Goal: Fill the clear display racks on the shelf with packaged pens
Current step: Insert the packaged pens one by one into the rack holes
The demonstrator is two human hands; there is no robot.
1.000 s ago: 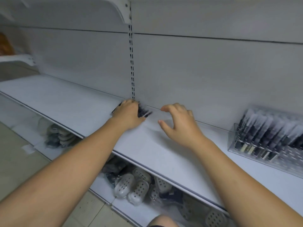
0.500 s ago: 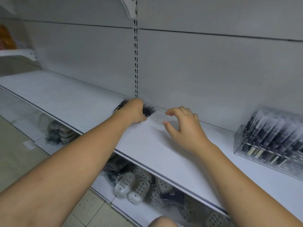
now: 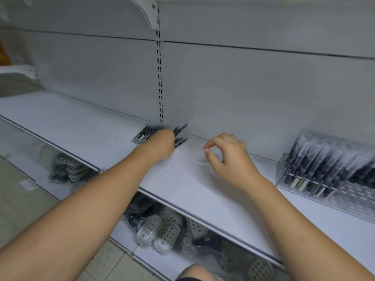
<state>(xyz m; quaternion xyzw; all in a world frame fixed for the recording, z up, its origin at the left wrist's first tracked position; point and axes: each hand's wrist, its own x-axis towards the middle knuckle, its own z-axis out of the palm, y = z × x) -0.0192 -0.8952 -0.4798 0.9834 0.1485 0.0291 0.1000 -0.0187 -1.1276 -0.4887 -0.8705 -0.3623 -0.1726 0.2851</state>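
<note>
No legible text, brand, number or sign anywhere. Pale label patches on packaged pens and on packs in clear display rack: print blurred, unreadable. White tag on lower shelf: unreadable.
</note>
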